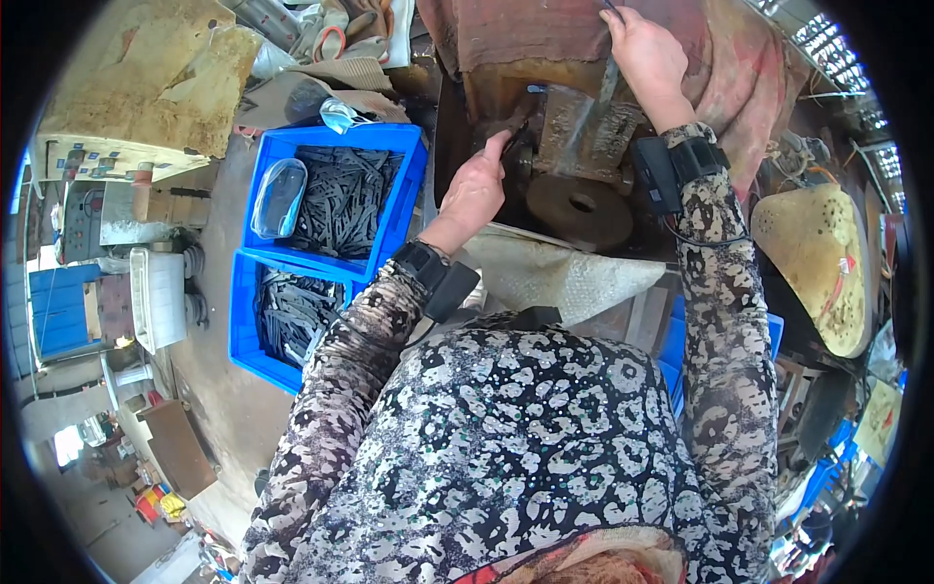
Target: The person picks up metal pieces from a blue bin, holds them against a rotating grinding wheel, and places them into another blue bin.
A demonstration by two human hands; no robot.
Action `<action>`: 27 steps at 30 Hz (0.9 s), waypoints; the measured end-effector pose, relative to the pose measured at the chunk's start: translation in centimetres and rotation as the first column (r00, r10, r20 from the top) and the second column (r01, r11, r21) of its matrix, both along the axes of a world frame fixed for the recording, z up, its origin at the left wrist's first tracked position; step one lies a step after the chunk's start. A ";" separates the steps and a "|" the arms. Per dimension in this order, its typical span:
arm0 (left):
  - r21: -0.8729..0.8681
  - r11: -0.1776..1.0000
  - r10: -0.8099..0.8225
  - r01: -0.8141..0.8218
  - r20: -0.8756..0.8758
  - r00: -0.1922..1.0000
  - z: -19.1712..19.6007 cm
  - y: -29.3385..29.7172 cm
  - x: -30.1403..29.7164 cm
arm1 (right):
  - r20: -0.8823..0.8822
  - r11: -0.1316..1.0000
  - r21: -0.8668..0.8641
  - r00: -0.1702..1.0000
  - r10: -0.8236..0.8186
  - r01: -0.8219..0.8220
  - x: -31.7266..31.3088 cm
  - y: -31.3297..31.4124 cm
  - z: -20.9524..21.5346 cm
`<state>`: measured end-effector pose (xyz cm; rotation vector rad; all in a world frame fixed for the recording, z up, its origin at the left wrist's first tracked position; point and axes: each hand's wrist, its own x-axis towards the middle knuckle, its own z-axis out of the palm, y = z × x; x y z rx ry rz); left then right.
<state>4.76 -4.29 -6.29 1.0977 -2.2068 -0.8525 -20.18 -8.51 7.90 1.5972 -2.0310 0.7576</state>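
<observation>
My left hand is closed on a thin dark strip at the left side of a wet machine; its far end is hard to make out. Farther off, above the machine's right side, my right hand pinches a slim dark piece that runs out of the picture's top edge. Between the hands stands a rough metal block, with what looks like a stream of liquid falling across it. Nearer to me lies a round brown disc with a hole in its middle.
Two blue bins of dark flat metal strips stand at my left. A clear plastic container lies in the farther bin. Reddish cloth hangs behind the machine, and a whitish sheet covers its near edge. A stained yellowish pad is at right.
</observation>
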 end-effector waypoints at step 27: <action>-0.130 0.991 -0.028 0.015 -0.097 0.995 -3.7 -2.1 -1.1 | 0.141 0.977 0.211 0.987 -0.071 0.040 -1.3 0.4 -0.9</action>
